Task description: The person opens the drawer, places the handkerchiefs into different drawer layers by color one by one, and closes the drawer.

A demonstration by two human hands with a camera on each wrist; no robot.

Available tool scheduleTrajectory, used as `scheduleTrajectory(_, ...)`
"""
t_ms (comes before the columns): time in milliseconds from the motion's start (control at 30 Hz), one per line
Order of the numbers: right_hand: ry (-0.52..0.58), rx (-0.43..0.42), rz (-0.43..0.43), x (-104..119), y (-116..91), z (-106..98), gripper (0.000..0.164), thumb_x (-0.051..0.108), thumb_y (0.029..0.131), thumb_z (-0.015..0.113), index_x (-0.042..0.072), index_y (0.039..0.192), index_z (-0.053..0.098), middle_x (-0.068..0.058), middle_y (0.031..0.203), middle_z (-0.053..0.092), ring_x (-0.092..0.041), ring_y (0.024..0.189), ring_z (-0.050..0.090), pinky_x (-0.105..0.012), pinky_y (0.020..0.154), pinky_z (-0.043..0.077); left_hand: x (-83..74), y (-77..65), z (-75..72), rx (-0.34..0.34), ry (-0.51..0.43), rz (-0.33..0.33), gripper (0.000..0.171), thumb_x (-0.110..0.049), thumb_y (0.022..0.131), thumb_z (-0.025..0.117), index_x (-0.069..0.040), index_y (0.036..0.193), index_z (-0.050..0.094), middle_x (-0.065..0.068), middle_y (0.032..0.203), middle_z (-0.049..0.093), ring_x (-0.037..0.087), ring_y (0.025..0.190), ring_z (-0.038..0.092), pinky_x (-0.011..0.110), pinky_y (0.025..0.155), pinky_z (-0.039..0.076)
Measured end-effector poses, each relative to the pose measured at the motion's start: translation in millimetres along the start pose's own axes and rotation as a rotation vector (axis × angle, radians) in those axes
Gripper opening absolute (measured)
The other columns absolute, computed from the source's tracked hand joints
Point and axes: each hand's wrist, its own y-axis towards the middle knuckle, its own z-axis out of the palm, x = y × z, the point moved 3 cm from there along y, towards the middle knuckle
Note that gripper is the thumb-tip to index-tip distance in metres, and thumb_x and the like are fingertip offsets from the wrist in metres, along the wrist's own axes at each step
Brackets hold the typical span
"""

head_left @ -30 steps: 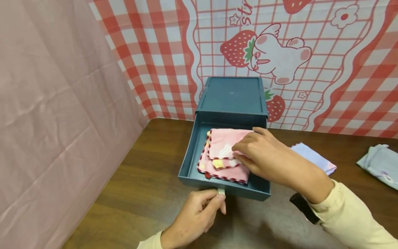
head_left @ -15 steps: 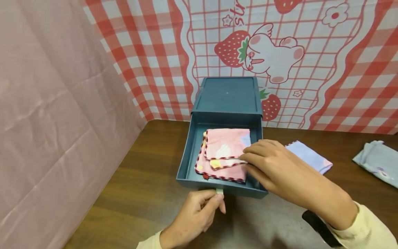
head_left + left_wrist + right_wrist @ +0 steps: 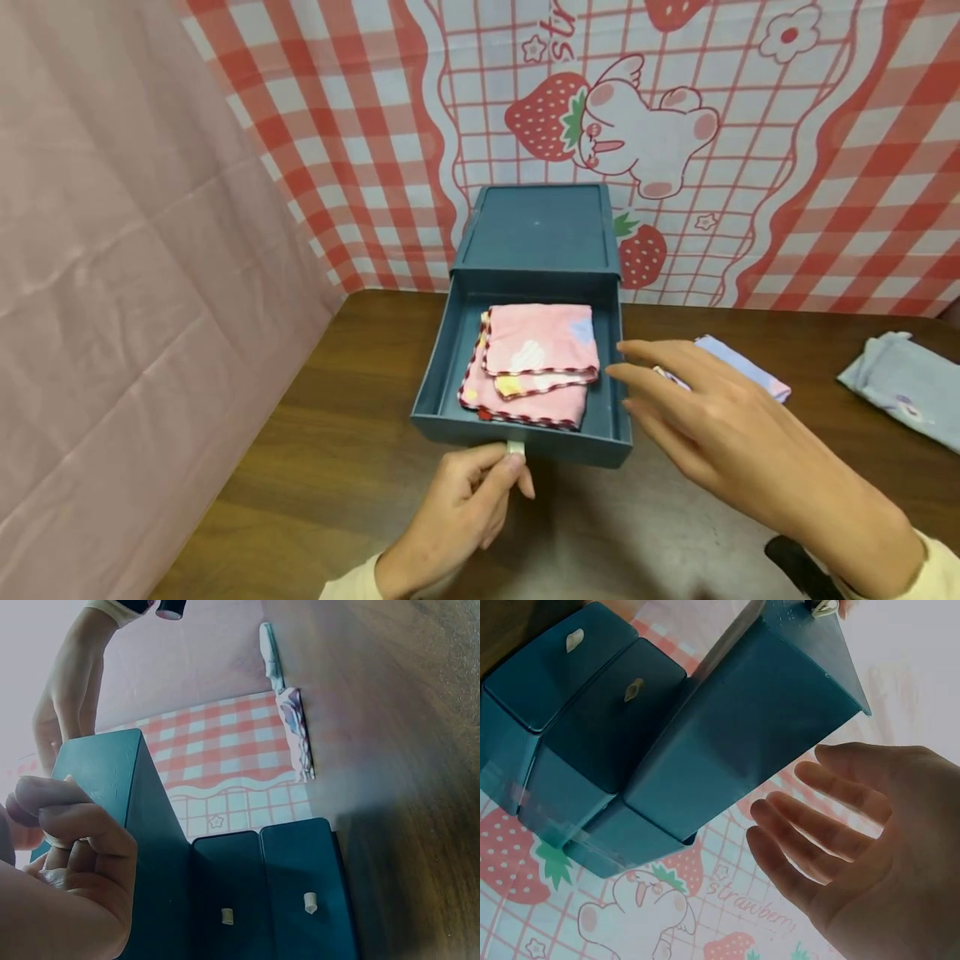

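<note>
A blue-green drawer [image 3: 431, 379] is pulled out of the top of its cabinet [image 3: 536, 227]. Inside it lie two folded pink cloths with checked red edging, the smaller upper cloth [image 3: 542, 337] resting on the larger lower cloth [image 3: 551, 410]. My left hand [image 3: 457, 508] pinches the pale pull tab [image 3: 516, 448] at the drawer's front. Just off the drawer's right side, my right hand [image 3: 720, 425] hovers with fingers spread and slightly bent, holding nothing. In the right wrist view the right hand [image 3: 870, 832] is beside the drawer wall [image 3: 727, 727].
Two closed drawers, a middle drawer [image 3: 225, 885] and a bottom drawer [image 3: 304, 877], sit under the open one. On the wooden table [image 3: 330, 433] at right are a folded lilac cloth [image 3: 746, 367] and a grey-blue cloth [image 3: 903, 387]. A strawberry-print curtain [image 3: 660, 133] hangs close behind the cabinet.
My right hand has let go of the upper pink cloth and moved right, out of the drawer. The left hand keeps its pinch on the tab. The head view has shifted slightly.
</note>
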Motion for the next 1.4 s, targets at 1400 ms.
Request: scheduleTrajectory(1400, -0.063, -0.07, 0.071, -32.0, -22.2, -15.1, 0.057, 0.052, 0.106, 0.035, 0.009, 0.111, 0.071, -0.004, 0.106, 0.067, -0.02, 0.1, 0.061, -0.012, 0.097, 0.03, -21.8, 32.6, -17.3, 0.013, 0.156, -0.023, 0.031, -0.024, 0.107, 0.046, -0.009, 0.091, 0.068, 0.0, 0.044, 0.042, 0.013, 0.036, 0.041, 0.029, 0.036, 0.039)
